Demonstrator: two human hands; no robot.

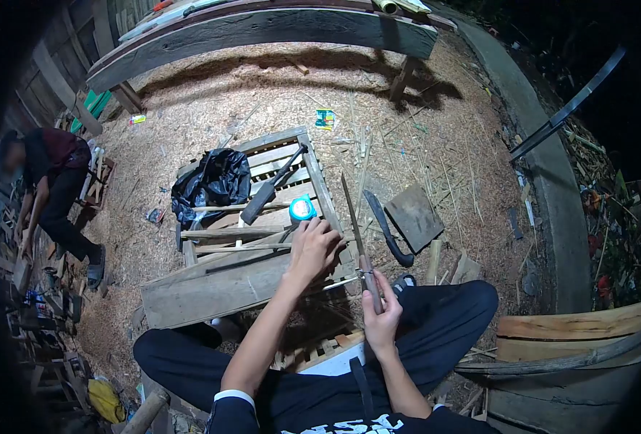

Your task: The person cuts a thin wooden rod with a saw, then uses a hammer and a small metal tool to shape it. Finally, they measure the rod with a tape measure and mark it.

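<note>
My right hand (383, 315) is closed around the brown handle of a long, narrow-bladed knife (353, 217), its blade pointing up and away from me. My left hand (312, 249) is over the near right part of a low slatted wooden bench (215, 291), fingers curled down, with what lies under them hidden. Just beyond those fingers sits a turquoise tape measure (302, 208). Farther back on the slats rest a dark broad-bladed tool (262, 199) with a long handle and a crumpled black plastic bag (215, 181). Thin wooden sticks (244, 247) lie left of my hand.
A curved dark blade (389, 230) and a square board (413, 217) lie on the shavings-covered ground. A heavy wooden beam bench (262, 32) crosses the back. At left another person (53, 181) bends over. Planks (581, 340) stand at lower right.
</note>
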